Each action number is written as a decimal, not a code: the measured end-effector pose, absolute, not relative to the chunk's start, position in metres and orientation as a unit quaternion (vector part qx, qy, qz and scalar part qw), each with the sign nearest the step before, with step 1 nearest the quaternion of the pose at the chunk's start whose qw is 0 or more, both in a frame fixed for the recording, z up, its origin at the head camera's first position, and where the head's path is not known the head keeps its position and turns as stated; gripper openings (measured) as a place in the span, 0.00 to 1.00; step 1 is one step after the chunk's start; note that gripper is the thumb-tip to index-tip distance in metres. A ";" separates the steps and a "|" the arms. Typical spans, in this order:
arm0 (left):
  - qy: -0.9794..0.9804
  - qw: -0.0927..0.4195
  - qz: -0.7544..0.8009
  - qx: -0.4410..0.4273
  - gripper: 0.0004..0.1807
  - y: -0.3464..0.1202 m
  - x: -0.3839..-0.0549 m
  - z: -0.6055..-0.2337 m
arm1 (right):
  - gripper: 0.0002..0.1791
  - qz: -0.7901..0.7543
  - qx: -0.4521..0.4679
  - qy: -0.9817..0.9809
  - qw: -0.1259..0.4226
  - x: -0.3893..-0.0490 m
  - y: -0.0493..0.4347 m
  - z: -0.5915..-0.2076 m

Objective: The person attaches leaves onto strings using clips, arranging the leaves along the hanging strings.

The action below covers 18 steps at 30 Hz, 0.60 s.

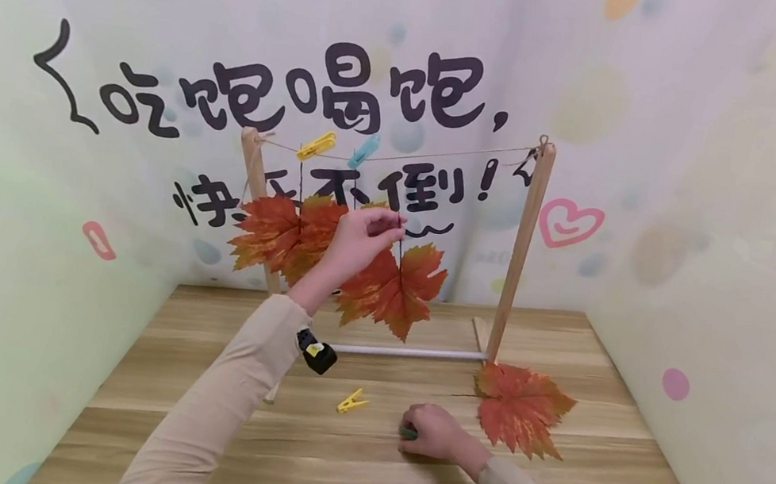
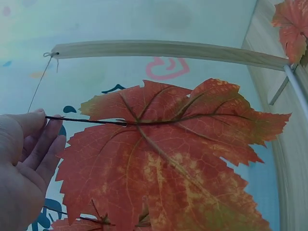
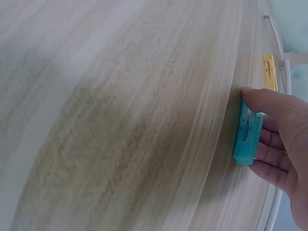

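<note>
My left hand (image 1: 359, 243) pinches the thin dark stem of an orange-red artificial maple leaf (image 1: 418, 293), which dangles below the string (image 1: 441, 155). The left wrist view shows that leaf (image 2: 163, 139) close up, its stem between thumb and fingers. Low over the wooden table, my right hand (image 1: 436, 433) grips a teal clothespin (image 3: 248, 134). On the string sit a yellow clothespin (image 1: 317, 146) and a blue clothespin (image 1: 364, 151). A similar leaf (image 1: 263, 228) hangs under the yellow one; the leaf beneath the blue one is partly hidden by my left hand.
Two wooden posts (image 1: 524, 249) carry the string, with a white rod (image 1: 411, 352) low between them. A loose yellow clothespin (image 1: 352, 402) lies on the table (image 1: 306, 456). Another maple leaf (image 1: 527, 410) lies by the right post's foot. Printed walls enclose the table.
</note>
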<state>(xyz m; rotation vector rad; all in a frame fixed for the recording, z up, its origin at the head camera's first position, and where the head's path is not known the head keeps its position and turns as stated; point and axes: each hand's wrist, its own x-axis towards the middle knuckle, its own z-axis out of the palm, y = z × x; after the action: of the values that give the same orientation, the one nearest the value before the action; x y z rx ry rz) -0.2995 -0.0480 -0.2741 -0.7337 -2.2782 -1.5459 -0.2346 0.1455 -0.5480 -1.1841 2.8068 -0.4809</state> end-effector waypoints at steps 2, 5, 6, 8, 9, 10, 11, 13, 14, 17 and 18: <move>-0.795 0.158 -0.527 -0.255 0.09 -0.046 -0.309 -0.274 | 0.14 -0.157 -0.391 0.906 0.034 -0.235 0.145 -0.546; -0.803 0.169 -0.516 -0.247 0.09 -0.045 -0.317 -0.271 | 0.14 -0.167 -0.394 0.903 0.040 -0.235 0.145 -0.542; -0.804 0.172 -0.514 -0.244 0.09 -0.045 -0.319 -0.270 | 0.14 -0.174 -0.395 0.901 0.041 -0.235 0.146 -0.540; -0.804 0.177 -0.514 -0.240 0.08 -0.044 -0.324 -0.268 | 0.12 -0.187 -0.398 0.897 0.040 -0.235 0.146 -0.535; -0.804 0.179 -0.515 -0.238 0.08 -0.044 -0.326 -0.266 | 0.11 -0.193 -0.402 0.894 0.037 -0.235 0.146 -0.532; -0.804 0.180 -0.515 -0.236 0.08 -0.044 -0.327 -0.265 | 0.11 -0.199 -0.405 0.892 0.034 -0.234 0.145 -0.529; -0.804 0.181 -0.515 -0.235 0.08 -0.044 -0.329 -0.264 | 0.10 -0.203 -0.410 0.889 0.030 -0.234 0.145 -0.526; -0.804 0.180 -0.517 -0.231 0.09 -0.042 -0.332 -0.261 | 0.09 -0.217 -0.414 0.884 0.029 -0.232 0.143 -0.517; -0.803 0.180 -0.519 -0.230 0.09 -0.041 -0.333 -0.259 | 0.09 -0.226 -0.417 0.880 0.030 -0.231 0.142 -0.512; -0.805 0.189 -0.518 -0.218 0.11 -0.039 -0.335 -0.254 | 0.09 -0.252 -0.425 0.869 0.041 -0.227 0.136 -0.494; -0.805 0.194 -0.519 -0.213 0.11 -0.038 -0.336 -0.252 | 0.09 -0.259 -0.428 0.865 0.044 -0.226 0.134 -0.488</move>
<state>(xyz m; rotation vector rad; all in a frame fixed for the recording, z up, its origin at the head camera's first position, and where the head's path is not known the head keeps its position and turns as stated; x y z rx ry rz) -0.3356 -0.0379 -0.2522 -0.5988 -2.2577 -1.4549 -0.2262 0.1335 -0.4878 -1.3089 2.6428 -0.7902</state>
